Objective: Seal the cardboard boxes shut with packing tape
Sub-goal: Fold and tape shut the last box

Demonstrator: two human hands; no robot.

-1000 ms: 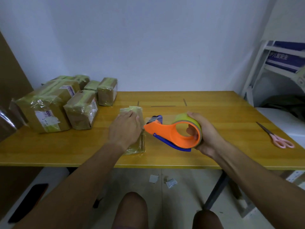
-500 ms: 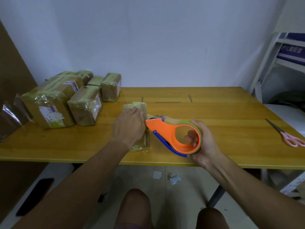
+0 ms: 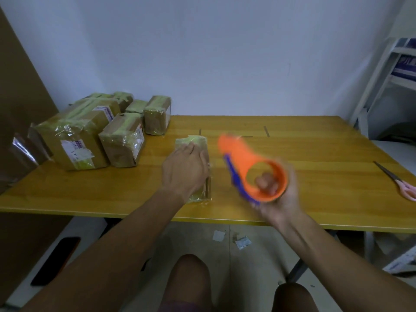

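Pressing left hand point(image 3: 184, 170) flat on small box point(image 3: 198, 167), likely light, slippery under film; gripping tape dispenser point(image 3: 254, 174) in right hand point(image 3: 279, 199).

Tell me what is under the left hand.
The left hand rests flat on a small taped box lying on the table. Its far end and right edge show; the middle of its top is covered, so the tape there cannot be seen.
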